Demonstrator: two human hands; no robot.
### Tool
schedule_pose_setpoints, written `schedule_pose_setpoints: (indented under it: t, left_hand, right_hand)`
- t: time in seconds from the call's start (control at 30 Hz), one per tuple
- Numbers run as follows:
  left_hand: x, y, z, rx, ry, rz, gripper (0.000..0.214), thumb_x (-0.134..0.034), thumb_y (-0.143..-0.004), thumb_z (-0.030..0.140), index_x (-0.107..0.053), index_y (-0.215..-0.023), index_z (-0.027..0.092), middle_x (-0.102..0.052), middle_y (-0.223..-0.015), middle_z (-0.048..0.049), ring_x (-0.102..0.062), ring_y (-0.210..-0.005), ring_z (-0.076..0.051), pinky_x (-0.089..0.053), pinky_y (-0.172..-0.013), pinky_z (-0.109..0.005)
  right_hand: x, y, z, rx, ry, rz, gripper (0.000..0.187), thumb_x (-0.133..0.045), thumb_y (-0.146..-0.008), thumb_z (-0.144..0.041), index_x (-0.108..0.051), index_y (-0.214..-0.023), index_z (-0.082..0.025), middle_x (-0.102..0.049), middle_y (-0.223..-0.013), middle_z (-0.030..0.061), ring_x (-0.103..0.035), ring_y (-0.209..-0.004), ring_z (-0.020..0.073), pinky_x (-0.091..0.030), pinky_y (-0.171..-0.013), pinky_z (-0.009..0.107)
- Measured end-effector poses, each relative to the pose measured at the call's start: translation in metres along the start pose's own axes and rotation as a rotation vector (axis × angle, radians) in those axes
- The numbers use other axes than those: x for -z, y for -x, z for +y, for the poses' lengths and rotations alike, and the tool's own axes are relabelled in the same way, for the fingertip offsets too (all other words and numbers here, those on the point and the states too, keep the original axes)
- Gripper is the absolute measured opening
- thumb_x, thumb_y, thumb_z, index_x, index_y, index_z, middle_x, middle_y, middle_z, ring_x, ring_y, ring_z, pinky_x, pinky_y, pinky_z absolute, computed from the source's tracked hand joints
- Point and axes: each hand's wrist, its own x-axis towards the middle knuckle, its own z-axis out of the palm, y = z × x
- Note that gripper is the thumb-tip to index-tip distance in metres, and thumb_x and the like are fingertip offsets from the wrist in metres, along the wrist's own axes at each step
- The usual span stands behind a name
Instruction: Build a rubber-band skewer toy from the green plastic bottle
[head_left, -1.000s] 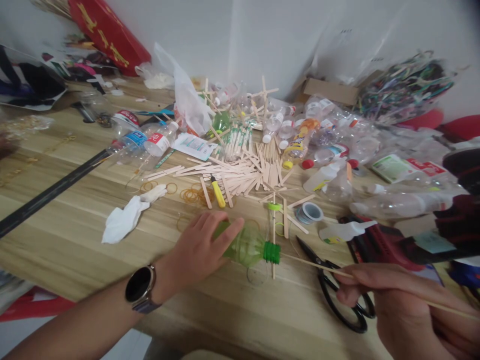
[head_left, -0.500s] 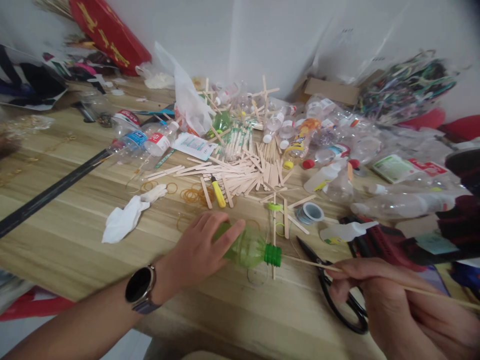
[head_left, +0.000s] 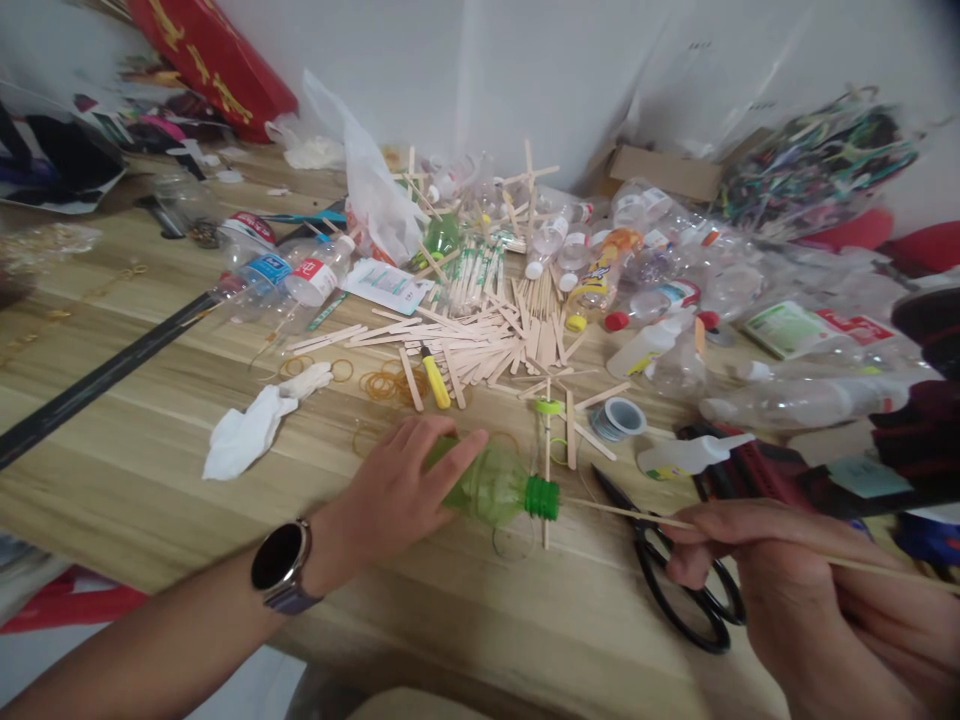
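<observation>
A green plastic bottle lies on its side on the table, its ridged green neck pointing right. My left hand is wrapped over the bottle's left part, which the fingers partly hide. A thin wooden skewer is pinched in my right hand, its tip close to the bottle mouth. Whether the tip enters the mouth I cannot tell. Black-handled scissors lie beneath the skewer, beside the right fingers. Just behind the bottle neck lies a wooden stick with a green ring around it.
Loose craft sticks and a yellow-handled tool lie behind the bottle. A wire spool and a glue bottle are to the right. Several clear bottles crowd the back right. White gloves lie left.
My right hand has shifted slightly right with the skewer, whose tip now sits a little farther from the hand's earlier position near the mouth. My left hand still holds the bottle.
</observation>
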Motion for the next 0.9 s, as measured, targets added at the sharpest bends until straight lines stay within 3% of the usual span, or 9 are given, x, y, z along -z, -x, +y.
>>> schedule_pose_setpoints:
  t: [0.9]
  left_hand:
    - [-0.0009,0.0000,0.0004,0.008,0.009,0.000,0.057,-0.059,-0.077,0.014,-0.042,-0.131,0.015,-0.055,-0.111,-0.0150,-0.055,-0.103,-0.029,-0.052,-0.086,-0.045]
  right_hand:
    - [-0.0006,0.0003,-0.0069,-0.060,-0.045,-0.013,0.017,-0.060,-0.089,-0.033,-0.073,-0.078,-0.032,-0.066,-0.062,0.0012,-0.060,-0.055,0.0190,-0.049,-0.050,0.030]
